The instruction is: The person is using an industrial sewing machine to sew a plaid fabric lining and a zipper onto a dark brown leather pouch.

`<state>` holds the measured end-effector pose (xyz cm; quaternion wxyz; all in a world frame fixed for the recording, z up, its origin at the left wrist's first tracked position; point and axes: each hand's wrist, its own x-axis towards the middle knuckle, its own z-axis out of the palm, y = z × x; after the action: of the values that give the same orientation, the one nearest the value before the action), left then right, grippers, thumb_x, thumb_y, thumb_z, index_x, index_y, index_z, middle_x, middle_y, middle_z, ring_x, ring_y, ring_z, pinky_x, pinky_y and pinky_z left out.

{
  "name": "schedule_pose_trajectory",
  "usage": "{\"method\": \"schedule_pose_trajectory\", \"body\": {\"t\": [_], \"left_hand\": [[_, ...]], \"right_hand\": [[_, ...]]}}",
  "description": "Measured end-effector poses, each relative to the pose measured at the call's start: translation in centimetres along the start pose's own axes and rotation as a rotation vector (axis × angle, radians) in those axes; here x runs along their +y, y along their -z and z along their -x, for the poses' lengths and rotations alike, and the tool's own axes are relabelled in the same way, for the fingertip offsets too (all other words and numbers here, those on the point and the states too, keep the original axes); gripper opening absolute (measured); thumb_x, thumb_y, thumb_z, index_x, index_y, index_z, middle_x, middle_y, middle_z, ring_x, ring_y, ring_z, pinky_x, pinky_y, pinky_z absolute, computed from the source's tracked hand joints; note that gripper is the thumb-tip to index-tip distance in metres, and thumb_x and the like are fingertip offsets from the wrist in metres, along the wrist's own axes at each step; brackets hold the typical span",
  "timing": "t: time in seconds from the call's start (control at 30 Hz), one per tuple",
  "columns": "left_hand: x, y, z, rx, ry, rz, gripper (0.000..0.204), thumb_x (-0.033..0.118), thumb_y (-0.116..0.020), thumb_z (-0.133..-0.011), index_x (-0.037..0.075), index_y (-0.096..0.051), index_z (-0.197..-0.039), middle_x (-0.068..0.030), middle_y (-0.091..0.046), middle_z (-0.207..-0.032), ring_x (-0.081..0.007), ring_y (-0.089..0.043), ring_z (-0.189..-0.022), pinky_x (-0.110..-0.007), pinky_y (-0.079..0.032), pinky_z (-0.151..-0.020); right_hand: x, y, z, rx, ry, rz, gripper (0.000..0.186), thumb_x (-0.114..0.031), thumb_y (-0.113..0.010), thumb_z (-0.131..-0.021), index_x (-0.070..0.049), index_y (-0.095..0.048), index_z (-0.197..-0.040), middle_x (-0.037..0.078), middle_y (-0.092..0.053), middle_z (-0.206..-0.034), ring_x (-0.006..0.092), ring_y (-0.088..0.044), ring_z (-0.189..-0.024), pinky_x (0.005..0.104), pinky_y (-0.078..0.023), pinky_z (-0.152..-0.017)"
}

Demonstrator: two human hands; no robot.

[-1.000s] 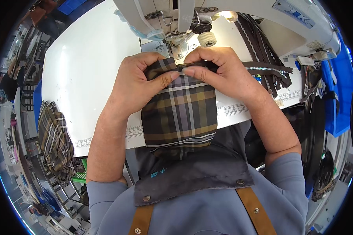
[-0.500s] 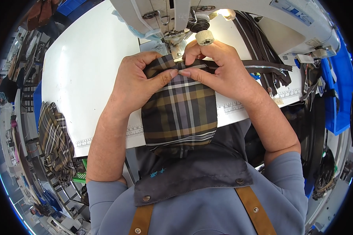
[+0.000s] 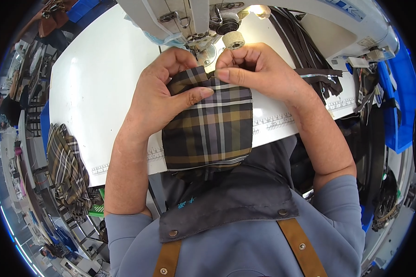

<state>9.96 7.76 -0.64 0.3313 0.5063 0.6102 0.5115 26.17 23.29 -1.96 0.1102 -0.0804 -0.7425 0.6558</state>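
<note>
My left hand [image 3: 164,92] grips the folded top of a brown, black and white plaid fabric piece [image 3: 208,134], its thumb pressed across the front. My right hand [image 3: 259,71] is closed on the upper right edge of the same piece, thumb and fingers together, with a dark strip behind. The fabric lies over the white table's front edge, just in front of the sewing machine's presser foot area [image 3: 205,53]. A bundle of dark zippers with metal teeth [image 3: 300,55] lies just right of my right hand.
The white worktable [image 3: 83,83] has printed rulers along its front. The machine head [image 3: 333,27] arches overhead and right, lamp lit. A crumpled pile of plaid fabric [image 3: 64,166] hangs at the left edge. Blue bins [image 3: 400,129] stand at the right.
Both hands and the fabric have shifted slightly upward toward the machine and left. My fingers have repositioned along the top edge, and my thumbs are now farther apart vertically.
</note>
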Motion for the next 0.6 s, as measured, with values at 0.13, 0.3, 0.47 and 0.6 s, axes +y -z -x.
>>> {"method": "schedule_pose_trajectory", "body": {"t": [0.13,0.3,0.47,0.6], "left_hand": [[0.01,0.17,0.01,0.030,-0.045,0.097,0.019,0.009,-0.075,-0.082,0.005,-0.057,-0.089,0.0031,-0.057,-0.078,-0.0020,-0.050,-0.071,-0.019,-0.041,-0.062],[0.06,0.46,0.13,-0.016,0.031,0.039,0.015,0.008,-0.071,-0.083,0.004,-0.058,-0.090,0.0058,-0.056,-0.076,0.0003,-0.046,-0.065,-0.017,-0.037,-0.058],[0.13,0.47,0.12,-0.052,0.053,-0.005,0.016,0.005,-0.071,-0.083,0.003,-0.060,-0.094,0.0050,-0.057,-0.078,0.0003,-0.048,-0.067,-0.017,-0.040,-0.060],[-0.07,-0.23,-0.07,0.021,-0.018,0.087,0.018,0.001,-0.071,-0.082,0.002,-0.061,-0.096,0.0024,-0.061,-0.085,-0.0023,-0.054,-0.075,-0.019,-0.046,-0.068]], "right_hand": [[-0.37,-0.12,0.06,0.125,-0.031,-0.048,0.017,-0.018,-0.072,-0.088,-0.002,-0.068,-0.093,-0.002,-0.065,-0.085,0.0026,-0.057,-0.077,0.0186,-0.046,-0.070],[-0.32,-0.56,-0.01,0.172,0.064,-0.006,0.015,-0.016,-0.070,-0.088,-0.002,-0.068,-0.094,0.000,-0.067,-0.083,0.0048,-0.059,-0.076,0.0220,-0.049,-0.072],[-0.36,-0.59,0.01,0.182,0.074,-0.005,0.015,-0.014,-0.071,-0.087,-0.001,-0.068,-0.094,0.001,-0.068,-0.084,0.0061,-0.061,-0.078,0.0228,-0.050,-0.074],[-0.40,-0.60,-0.04,0.177,0.103,0.029,0.014,-0.013,-0.071,-0.086,-0.001,-0.068,-0.094,0.002,-0.069,-0.084,0.0070,-0.062,-0.078,0.0233,-0.050,-0.074]]}}
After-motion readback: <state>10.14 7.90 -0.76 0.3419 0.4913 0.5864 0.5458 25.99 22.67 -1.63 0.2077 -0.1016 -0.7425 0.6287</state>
